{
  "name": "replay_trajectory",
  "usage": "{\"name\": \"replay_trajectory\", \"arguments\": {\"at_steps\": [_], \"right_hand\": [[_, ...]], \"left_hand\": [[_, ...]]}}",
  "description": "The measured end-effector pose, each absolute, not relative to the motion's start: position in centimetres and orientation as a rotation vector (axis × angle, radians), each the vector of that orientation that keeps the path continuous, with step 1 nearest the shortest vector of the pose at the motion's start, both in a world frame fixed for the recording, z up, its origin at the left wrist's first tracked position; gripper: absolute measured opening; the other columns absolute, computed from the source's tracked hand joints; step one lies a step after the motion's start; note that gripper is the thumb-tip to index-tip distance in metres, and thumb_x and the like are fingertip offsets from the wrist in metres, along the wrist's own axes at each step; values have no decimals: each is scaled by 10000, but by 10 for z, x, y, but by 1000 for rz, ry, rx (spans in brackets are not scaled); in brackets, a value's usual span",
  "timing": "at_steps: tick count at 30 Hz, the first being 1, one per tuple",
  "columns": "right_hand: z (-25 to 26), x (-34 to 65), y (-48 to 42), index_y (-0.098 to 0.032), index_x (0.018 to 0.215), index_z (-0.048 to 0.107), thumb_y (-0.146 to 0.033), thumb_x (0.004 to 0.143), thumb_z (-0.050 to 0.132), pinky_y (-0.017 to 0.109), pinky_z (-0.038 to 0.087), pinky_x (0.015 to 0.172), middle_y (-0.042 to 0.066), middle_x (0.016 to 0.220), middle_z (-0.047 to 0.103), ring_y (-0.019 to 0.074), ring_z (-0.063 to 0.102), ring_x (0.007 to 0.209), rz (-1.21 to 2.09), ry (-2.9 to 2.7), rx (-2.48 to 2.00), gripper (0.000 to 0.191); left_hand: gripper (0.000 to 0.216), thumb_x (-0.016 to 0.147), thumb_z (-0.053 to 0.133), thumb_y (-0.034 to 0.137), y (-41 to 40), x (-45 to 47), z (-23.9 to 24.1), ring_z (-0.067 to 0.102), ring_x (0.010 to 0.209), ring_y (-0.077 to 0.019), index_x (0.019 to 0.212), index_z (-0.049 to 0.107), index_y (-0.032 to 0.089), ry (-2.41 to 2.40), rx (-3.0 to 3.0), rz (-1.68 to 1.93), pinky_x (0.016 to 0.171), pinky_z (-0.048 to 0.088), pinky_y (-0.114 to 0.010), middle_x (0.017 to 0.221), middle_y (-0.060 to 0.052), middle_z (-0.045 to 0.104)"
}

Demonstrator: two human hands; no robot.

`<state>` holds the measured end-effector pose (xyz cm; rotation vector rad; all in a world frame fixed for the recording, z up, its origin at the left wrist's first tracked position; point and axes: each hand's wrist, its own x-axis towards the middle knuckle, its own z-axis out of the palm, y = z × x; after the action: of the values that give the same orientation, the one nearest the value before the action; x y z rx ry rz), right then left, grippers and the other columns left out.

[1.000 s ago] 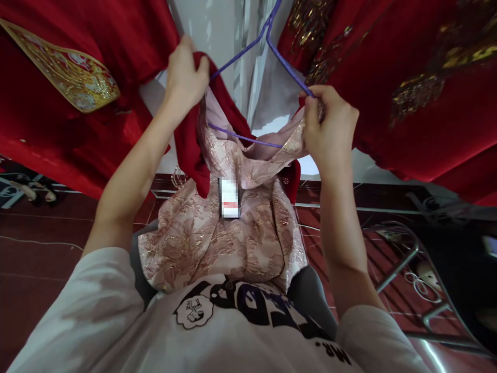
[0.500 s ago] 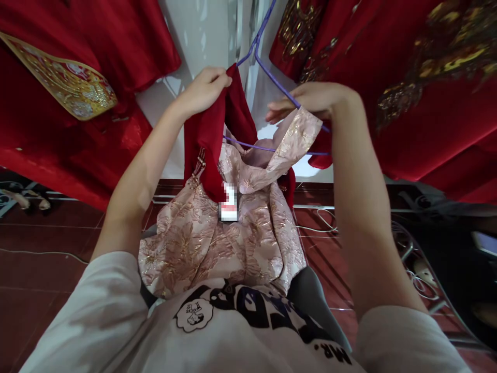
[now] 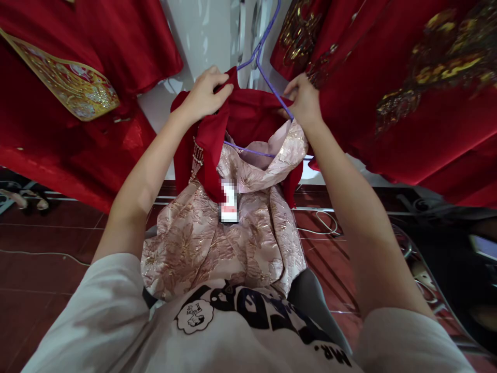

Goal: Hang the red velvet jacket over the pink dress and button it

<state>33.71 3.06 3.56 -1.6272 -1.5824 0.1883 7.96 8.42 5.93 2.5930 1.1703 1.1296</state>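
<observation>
Draped on a purple wire hanger [image 3: 267, 77] is a pale pink brocade dress [image 3: 240, 248] with gold-toned leaf patterns, its strap hooked over the hanger's right arm. A red garment [image 3: 256, 111] lies around the dress's neckline, stretched between my two hands. My left hand [image 3: 209, 93] pinches its upper edge by the hanger's left arm. On the other side, my right hand [image 3: 306, 103] has its fingers curled over the red cloth's far edge, beside the hanger and strap; its fingertips are partly hidden. Beaded tassels [image 3: 197, 158] hang at the dress's left shoulder. A small blurred-out tag [image 3: 229, 204] sits on the dress front.
Red garments with gold embroidery hang at left [image 3: 116, 46] and right [image 3: 357, 124]. Behind is a pale wall [image 3: 202, 31]. White cables [image 3: 328, 223] lie on the red tiled floor [image 3: 50, 269]. Shoes [image 3: 37, 199] stand at far left, a metal-framed black seat at right.
My right hand has moved from behind the hanger's right arm to the red cloth's edge and closed on it. The red cloth now spreads across behind the neckline. My left hand stays nearly in place.
</observation>
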Motion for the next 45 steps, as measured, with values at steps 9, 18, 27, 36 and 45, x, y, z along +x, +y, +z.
{"name": "replay_trajectory", "arguments": {"at_steps": [9, 18, 27, 36, 45], "right_hand": [[13, 405, 9, -273, 945, 590, 57, 739, 555, 380, 454, 847, 67, 1139, 715, 190, 558, 854, -262, -1300, -1709, 391], [30, 419, -48, -244, 720, 619, 38, 679, 676, 363, 452, 686, -2, 672, 630, 155, 523, 637, 164, -1177, -1633, 291], [20, 357, -24, -199, 617, 469, -71, 929, 560, 285, 390, 656, -40, 596, 417, 94, 379, 584, 511, -1324, -1478, 349], [-16, 295, 3, -229, 898, 550, -491, 1040, 562, 356, 567, 854, 3, 846, 583, 171, 614, 863, 443, -1723, -1085, 298], [-57, 296, 2, -285, 1207, 525, -476, 1019, 593, 376, 601, 866, 31, 1054, 611, 190, 653, 957, 367, -1631, -951, 276]], "left_hand": [[337, 911, 592, 413, 86, 91, 45, 527, 1018, -289, 656, 387, 333, 1218, 2458, 1181, 1029, 429, -463, 840, -66, 548], [134, 802, 621, 536, 68, 99, 32, 479, 1258, -420, 868, 617, 419, 1236, 2436, 1363, 1093, 381, -634, 1048, -106, 655], [377, 911, 495, 583, 65, 98, 28, 394, 1408, -427, 1245, 654, 507, 1267, 2693, 1078, 1003, 383, -702, 1159, -85, 700], [401, 892, 622, 471, 69, 80, 21, 419, 1423, -432, 1289, 632, 520, 1177, 2748, 1263, 1053, 383, -731, 1345, -58, 648], [281, 1063, 564, 394, 12, 101, -47, 511, 1371, -412, 1289, 554, 227, 1174, 2637, 1467, 1113, 455, -583, 1272, -172, 589]]}}
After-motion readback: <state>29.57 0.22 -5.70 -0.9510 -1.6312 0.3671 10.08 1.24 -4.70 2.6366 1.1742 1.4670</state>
